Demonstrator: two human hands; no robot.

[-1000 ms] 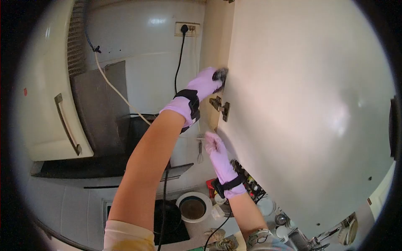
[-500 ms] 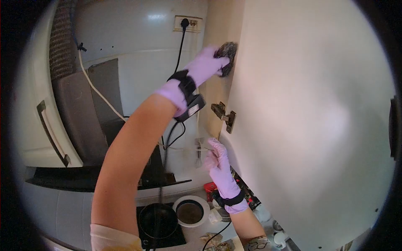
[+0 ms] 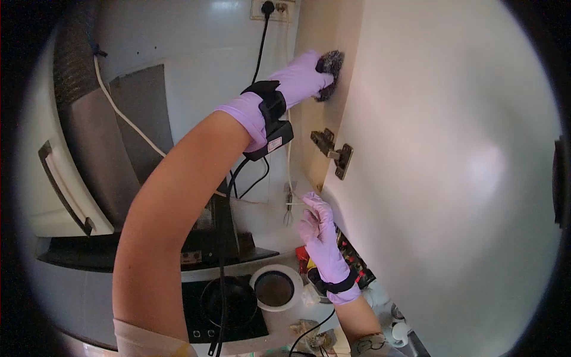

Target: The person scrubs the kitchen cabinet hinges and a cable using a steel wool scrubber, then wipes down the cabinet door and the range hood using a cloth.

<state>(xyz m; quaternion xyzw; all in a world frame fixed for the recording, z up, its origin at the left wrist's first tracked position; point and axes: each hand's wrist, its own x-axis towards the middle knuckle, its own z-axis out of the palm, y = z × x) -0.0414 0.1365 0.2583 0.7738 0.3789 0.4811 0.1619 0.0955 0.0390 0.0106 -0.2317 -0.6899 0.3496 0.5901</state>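
Observation:
My left hand [image 3: 304,76], in a lilac glove with a black strap and box at the wrist, closes around a dark, wiry scouring pad [image 3: 331,74]. The pad is pressed to the beige cabinet side panel [image 3: 342,33], above a metal hinge [image 3: 333,153]. Lower down, my right hand [image 3: 320,229] has its gloved fingers curled at the cabinet's bottom edge. A thin white cord [image 3: 290,160] runs down the wall to its fingertips and appears caught in them. The open white cabinet door [image 3: 440,154] fills the right side.
A socket with a black plug [image 3: 267,8] is on the wall. At left are a range hood [image 3: 113,149] and a cupboard handle [image 3: 62,187]. Below stand a dark pan [image 3: 229,302], a white-rimmed round pot [image 3: 295,271] and several small items. Black cables hang by my left arm.
The view has shifted, so the socket sits higher and the hinge farther right. My left hand keeps the pad on the panel; my right hand stays by the cabinet's lower edge.

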